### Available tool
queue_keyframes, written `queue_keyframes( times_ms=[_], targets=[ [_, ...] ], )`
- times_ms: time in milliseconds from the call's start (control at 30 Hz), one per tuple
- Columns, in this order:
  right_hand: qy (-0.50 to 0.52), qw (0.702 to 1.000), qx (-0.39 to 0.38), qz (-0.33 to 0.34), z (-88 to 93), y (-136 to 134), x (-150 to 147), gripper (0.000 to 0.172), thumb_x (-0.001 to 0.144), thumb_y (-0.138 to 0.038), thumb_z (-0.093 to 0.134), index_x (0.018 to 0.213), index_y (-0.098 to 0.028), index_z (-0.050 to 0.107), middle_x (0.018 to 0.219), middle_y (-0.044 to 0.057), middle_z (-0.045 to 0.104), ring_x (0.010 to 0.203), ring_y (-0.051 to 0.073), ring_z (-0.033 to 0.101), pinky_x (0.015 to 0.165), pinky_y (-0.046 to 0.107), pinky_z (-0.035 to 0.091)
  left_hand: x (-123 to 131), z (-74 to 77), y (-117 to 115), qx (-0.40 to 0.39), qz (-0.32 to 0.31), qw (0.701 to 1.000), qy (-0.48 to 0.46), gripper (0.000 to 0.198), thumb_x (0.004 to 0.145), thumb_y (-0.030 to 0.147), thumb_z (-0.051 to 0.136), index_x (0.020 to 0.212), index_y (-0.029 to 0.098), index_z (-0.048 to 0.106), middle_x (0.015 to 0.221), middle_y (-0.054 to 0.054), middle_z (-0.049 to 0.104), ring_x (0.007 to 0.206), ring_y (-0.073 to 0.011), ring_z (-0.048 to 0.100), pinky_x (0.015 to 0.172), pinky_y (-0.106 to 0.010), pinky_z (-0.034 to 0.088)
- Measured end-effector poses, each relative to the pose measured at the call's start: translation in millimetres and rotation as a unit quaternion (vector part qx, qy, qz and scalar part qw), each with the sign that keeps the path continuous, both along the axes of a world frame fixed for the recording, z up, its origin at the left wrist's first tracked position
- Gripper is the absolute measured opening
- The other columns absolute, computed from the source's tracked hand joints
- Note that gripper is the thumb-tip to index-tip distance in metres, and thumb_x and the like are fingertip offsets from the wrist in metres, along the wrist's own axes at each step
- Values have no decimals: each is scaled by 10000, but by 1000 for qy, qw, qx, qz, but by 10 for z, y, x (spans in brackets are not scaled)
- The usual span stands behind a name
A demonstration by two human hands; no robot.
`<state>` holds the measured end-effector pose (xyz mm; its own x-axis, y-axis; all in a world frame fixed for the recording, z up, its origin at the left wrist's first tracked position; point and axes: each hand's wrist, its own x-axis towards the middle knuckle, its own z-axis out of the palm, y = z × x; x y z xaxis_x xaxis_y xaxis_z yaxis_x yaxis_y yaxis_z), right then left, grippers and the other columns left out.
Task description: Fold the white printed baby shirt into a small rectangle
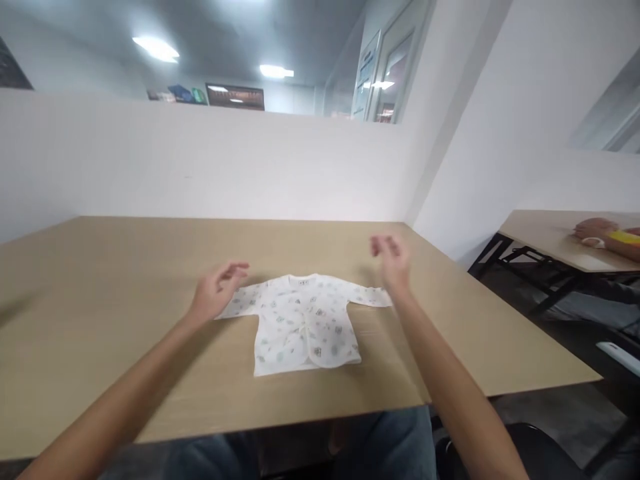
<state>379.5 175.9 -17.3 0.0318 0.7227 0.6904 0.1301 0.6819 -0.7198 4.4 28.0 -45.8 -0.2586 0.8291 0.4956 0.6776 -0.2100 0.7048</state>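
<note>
Down at the bottom edge, a pair of jeans-clad knees [385, 443] pokes out from under the table, mostly hidden by the tabletop and cut off by the frame. Both forearms run up from the lower corners, elbows out of shot.

On to the wooden table [100, 320] — and there in the middle lies the baby shirt [303, 320], white with small pale prints too fine to read, spread flat with its front up, sleeves stretched out to either side, collar towards the far edge.

The left hand [216, 291] hovers over the tip of the shirt's left sleeve, fingers loosely curled and parted, gripping nothing; it covers the cuff, so whether skin meets cloth there is hard to say. The right hand [393, 261] is lifted just above the other sleeve end — fingers slack, empty, and smeared by motion blur, so the fingertips barely resolve.

Past the table, a white partition wall [200, 160] blocks the room beyond; only ceiling lights and a dark framed board peek over its top, details lost.

Off to the right, a second table [545, 237] is cut by the frame edge, and another person's hand [595, 230] rests on it beside something yellow — the rest of that person is out of view.
</note>
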Motion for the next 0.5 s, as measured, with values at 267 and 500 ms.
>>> queue_keyframes(
  times_ms=[267, 500],
  targets=[
    [-213, 976, -7, 38, -907, 81, -159, 212, 972, -316, 546, 877, -179, 678, 841, 59, 638, 794, 179, 571, 755, 309, 447, -353, -801, 244, -127, -53, 986, 93, 540, 991, 669, 435, 1249, 262, 678, 1352, -36, 644, 1215, -219, 619, 1037, -342, 511],
    [-253, 962, -9, 103, -864, -112, -157, 139, 966, -251, 570, 920, -197, 689, 906, 51, 667, 852, 179, 609, 808, 317, 475, -259, -792, 203, -137, -103, 972, 159, 460, 996, 635, 478, 1278, 314, 648, 1392, -4, 606, 1320, -215, 528, 1177, -421, 399]
  ],
)
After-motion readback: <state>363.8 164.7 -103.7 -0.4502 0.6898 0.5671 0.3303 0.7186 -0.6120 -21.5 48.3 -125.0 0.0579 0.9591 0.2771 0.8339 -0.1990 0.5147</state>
